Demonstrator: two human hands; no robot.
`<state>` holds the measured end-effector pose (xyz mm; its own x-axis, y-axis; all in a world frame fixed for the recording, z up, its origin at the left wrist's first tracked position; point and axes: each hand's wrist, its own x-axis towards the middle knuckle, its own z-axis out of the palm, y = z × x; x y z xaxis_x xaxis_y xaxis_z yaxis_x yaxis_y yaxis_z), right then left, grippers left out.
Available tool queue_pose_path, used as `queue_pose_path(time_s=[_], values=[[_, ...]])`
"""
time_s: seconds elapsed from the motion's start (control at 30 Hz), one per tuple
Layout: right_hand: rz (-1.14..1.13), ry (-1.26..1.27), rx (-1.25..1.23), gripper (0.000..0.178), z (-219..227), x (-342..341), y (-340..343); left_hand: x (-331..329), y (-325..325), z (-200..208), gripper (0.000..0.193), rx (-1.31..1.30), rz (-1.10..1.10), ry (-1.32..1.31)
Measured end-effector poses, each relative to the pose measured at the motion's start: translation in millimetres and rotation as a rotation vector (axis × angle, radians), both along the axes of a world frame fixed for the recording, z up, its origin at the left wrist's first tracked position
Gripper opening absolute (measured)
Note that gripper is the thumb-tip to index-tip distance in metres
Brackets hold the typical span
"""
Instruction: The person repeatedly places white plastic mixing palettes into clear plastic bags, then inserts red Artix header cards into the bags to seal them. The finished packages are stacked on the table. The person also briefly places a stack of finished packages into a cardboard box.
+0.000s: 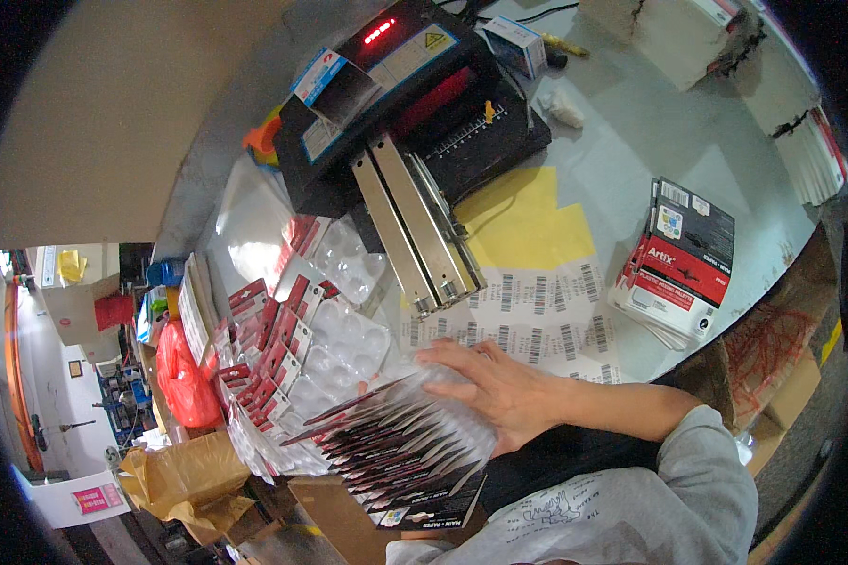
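Note:
A thick fanned stack of carded packs (396,461), black and red with clear plastic ends, is held upright close to my body. My right hand (490,381) curves its fingers over the clear plastic end of this stack. My left hand is hidden behind and under the stack; only a bit of skin near the wrist shows below it. Left of the stack lie many clear plastic paint palettes (344,339) with red and white header cards, overlapping in rows. Sheets of barcode labels (537,320) lie on the table just beyond my right hand.
A black machine (386,104) with a red lit display and two metal rails (419,226) stands at the back. Yellow paper (518,217) lies beside it. A neat pile of packs (678,264) is at right. A red plastic bag (187,377) and brown-wrapped box (184,476) are at left.

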<state>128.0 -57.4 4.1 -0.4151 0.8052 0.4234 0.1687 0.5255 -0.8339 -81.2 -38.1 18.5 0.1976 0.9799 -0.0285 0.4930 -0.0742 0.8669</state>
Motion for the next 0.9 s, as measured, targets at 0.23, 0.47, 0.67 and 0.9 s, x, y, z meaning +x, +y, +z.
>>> queue_pose_path(time_s=[0.23, 0.47, 0.67, 0.9], values=[[0.012, -0.069, -0.030, 0.119, 1, -2, 2, 0, 0, 0, 0.090, -0.002, 0.012, -0.004], [0.007, -0.080, 0.005, 0.120, 7, 1, 5, -1, -1, 0, 0.093, 0.000, 0.021, -0.011], [0.023, -0.106, -0.043, 0.115, 12, 3, 6, -3, 0, 1, 0.095, 0.002, 0.024, -0.009], [0.009, -0.069, -0.081, 0.115, 10, 1, 3, -5, -2, -1, 0.098, 0.000, 0.022, -0.009]])
